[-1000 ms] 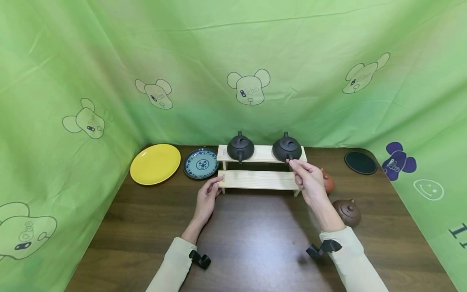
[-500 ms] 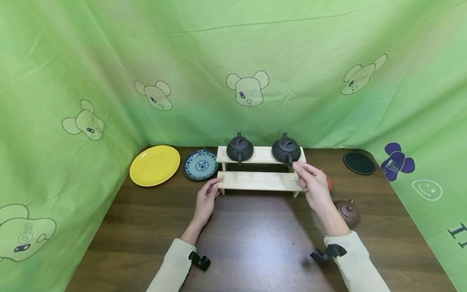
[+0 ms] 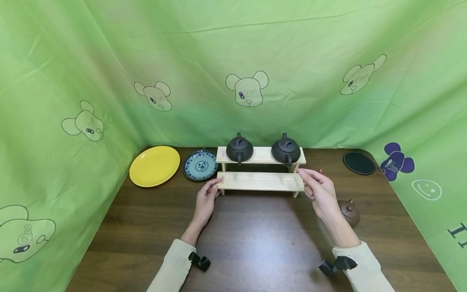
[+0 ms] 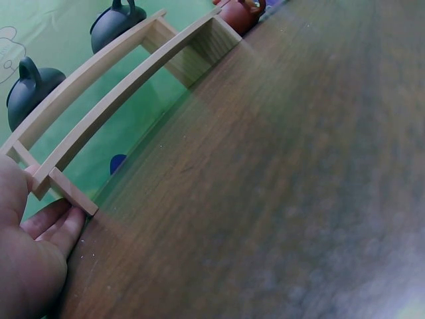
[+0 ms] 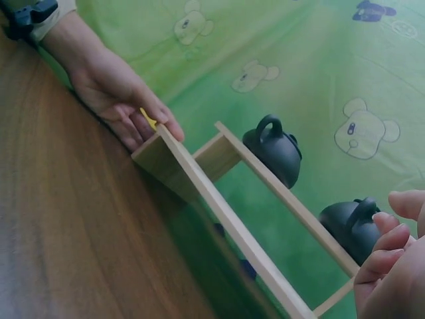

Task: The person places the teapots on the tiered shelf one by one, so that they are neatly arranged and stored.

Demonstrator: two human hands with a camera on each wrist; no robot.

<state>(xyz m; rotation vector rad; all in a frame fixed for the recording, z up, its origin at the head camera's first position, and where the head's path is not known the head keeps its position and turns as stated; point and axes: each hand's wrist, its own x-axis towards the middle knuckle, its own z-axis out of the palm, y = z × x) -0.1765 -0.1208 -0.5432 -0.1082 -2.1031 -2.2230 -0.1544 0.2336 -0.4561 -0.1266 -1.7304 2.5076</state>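
A two-tier wooden shelf (image 3: 260,181) stands in the middle of the table. My left hand (image 3: 205,200) holds the left end of its lower board, with fingers beside the end support in the left wrist view. Two black teapots sit on the upper board: one on the left (image 3: 239,149), one on the right (image 3: 285,150), spouts toward me. My right hand (image 3: 322,194) is by the lower board's right end, fingers loosely curled and holding nothing. In the right wrist view its fingers (image 5: 388,249) are in front of the near black teapot (image 5: 352,226).
A brown teapot (image 3: 349,213) stands right of my right hand. An orange-red teapot (image 4: 240,14) is mostly hidden behind that hand in the head view. A yellow plate (image 3: 155,166) and a blue patterned plate (image 3: 200,165) lie left; a dark oval tray (image 3: 359,163) lies far right.
My right hand has let go of the right black teapot's spout and drawn back right and toward me. The left hand has stayed on the shelf.
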